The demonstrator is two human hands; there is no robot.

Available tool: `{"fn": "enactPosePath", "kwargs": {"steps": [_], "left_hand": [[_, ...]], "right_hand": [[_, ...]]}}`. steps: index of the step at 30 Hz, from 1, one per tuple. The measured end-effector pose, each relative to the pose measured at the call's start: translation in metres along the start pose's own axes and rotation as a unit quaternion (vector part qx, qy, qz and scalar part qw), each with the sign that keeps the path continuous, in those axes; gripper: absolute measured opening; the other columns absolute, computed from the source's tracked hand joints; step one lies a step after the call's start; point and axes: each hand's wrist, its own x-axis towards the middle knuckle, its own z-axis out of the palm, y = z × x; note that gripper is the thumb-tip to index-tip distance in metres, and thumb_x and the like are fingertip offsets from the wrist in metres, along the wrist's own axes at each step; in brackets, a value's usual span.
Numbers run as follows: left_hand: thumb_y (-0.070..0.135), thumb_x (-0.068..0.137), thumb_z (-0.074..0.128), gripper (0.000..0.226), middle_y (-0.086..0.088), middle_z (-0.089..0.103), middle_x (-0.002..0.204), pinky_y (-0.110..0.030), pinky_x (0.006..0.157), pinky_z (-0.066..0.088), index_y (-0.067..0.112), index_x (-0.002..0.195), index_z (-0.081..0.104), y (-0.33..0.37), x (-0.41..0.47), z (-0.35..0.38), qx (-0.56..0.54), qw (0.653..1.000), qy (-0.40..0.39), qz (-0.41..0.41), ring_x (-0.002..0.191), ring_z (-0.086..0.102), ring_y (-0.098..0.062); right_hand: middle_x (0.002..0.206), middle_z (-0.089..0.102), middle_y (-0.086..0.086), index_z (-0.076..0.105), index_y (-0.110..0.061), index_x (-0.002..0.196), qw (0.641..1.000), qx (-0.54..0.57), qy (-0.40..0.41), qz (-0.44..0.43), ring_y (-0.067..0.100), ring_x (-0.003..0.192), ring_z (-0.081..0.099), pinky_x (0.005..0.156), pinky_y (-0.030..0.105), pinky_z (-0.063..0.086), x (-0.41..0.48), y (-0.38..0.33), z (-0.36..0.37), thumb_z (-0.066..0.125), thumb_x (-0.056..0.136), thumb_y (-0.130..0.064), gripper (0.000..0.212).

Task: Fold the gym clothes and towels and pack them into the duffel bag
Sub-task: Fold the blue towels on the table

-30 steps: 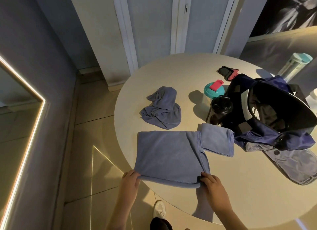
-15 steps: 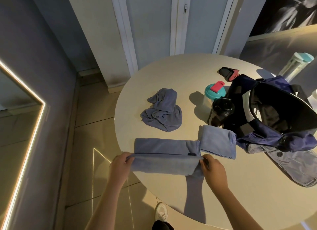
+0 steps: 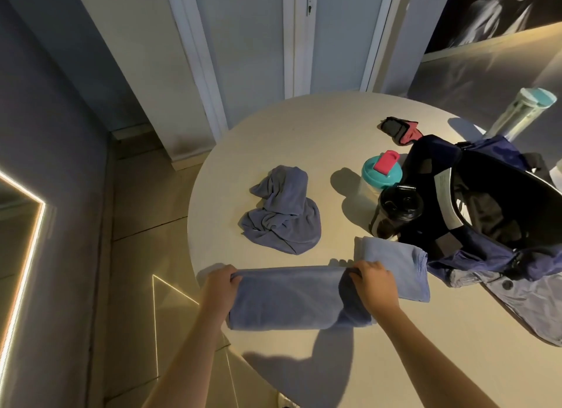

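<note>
Left hand (image 3: 219, 281): fingers pinch towel (image 3: 286, 298) corner, keeping fold square.
Right hand (image 3: 374, 281): fingers pinch opposite corner.
Bag (image 3: 492, 213): open, right of frame, ready for packing.

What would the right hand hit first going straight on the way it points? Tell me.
Likely the crumpled blue cloth: the right hand, gripping the towel, points away and leftward over the table toward it, though depth is uncertain.

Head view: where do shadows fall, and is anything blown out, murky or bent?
Head view: warm light from the right throws a hard shadow left of the shaker and arm shadows on the table; the LED strip blooms; the door frames lean with wide-angle bend; inside the bag it is too dark to read.
</note>
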Motion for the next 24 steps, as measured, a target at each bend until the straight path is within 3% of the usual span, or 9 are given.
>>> {"fn": "enactPosePath", "kwargs": {"steps": [4,8,11,15,17,19,21,24], "left_hand": [[0.020,0.093,0.054,0.018,-0.004,0.063,0.102,-0.019,0.074,0.034,0.011,0.100,0.068,0.000,0.009,0.005,0.090,0.995,-0.002,0.043,0.095,0.056,-0.018],[0.034,0.088,0.060,0.039,0.004,0.055,0.123,-0.027,0.093,0.038,0.021,0.125,0.057,-0.003,0.011,0.009,0.136,0.986,-0.065,0.066,0.116,0.049,-0.018],[0.040,0.086,0.061,0.033,0.006,0.064,0.112,-0.023,0.083,0.039,0.025,0.115,0.063,-0.003,0.013,0.008,0.183,0.976,-0.090,0.073,0.103,0.055,-0.014],[0.024,0.086,0.063,0.012,0.003,0.063,0.095,-0.020,0.070,0.035,0.020,0.097,0.066,0.006,0.011,-0.001,0.126,0.986,-0.073,0.084,0.087,0.055,-0.014],[0.012,0.084,0.063,0.010,0.001,0.061,0.084,-0.026,0.068,0.041,0.020,0.086,0.060,0.007,0.008,-0.010,0.045,0.994,-0.058,0.086,0.081,0.058,-0.019],[0.002,0.081,0.062,0.015,0.001,0.057,0.074,-0.031,0.066,0.043,0.016,0.080,0.057,0.010,0.003,-0.021,-0.002,0.995,-0.031,0.095,0.073,0.057,-0.020],[-0.004,0.079,0.062,0.015,0.002,0.056,0.071,-0.032,0.064,0.044,0.010,0.080,0.061,0.015,-0.006,-0.032,0.002,0.991,0.013,0.130,0.070,0.055,-0.018],[-0.008,0.074,0.067,0.019,0.001,0.061,0.074,-0.034,0.065,0.048,0.009,0.082,0.064,0.019,-0.026,-0.038,0.038,0.980,0.082,0.175,0.073,0.056,-0.018]], "right_hand": [[0.124,0.054,0.003,0.060,-0.019,0.117,0.997,-0.058,-0.012,-0.050,0.022,0.118,0.044,0.099,0.038,0.030,0.009,-0.001,0.006,0.053,0.092,-0.023,0.026],[0.131,0.050,0.001,0.047,-0.025,0.132,0.991,-0.092,-0.065,-0.070,0.022,0.123,0.040,0.104,0.036,0.024,0.007,0.000,0.007,0.049,0.093,-0.026,0.039],[0.129,0.053,-0.002,0.045,-0.030,0.133,0.981,-0.153,-0.065,-0.096,0.019,0.118,0.042,0.102,0.031,0.027,0.003,-0.003,0.006,0.043,0.096,-0.033,0.037],[0.123,0.055,-0.001,0.056,-0.023,0.122,0.991,-0.101,-0.051,-0.067,0.021,0.117,0.044,0.100,0.037,0.028,0.002,-0.005,0.002,0.053,0.089,-0.018,0.034],[0.104,0.063,0.001,0.066,-0.020,0.103,0.995,-0.065,-0.007,-0.073,0.026,0.100,0.054,0.084,0.040,0.038,0.000,-0.005,-0.003,0.066,0.077,-0.011,0.027],[0.075,0.063,-0.001,0.064,-0.021,0.077,0.994,-0.041,0.038,-0.096,0.028,0.070,0.058,0.059,0.032,0.038,-0.004,0.002,-0.007,0.074,0.061,-0.003,0.026],[0.064,0.057,0.000,0.058,-0.017,0.067,0.990,-0.017,0.072,-0.116,0.025,0.058,0.050,0.052,0.028,0.033,-0.014,0.005,-0.018,0.073,0.059,0.006,0.029],[0.060,0.054,0.004,0.054,-0.011,0.062,0.980,0.001,0.135,-0.147,0.020,0.056,0.038,0.047,0.029,0.029,-0.039,0.010,-0.033,0.072,0.052,0.015,0.033]]}}
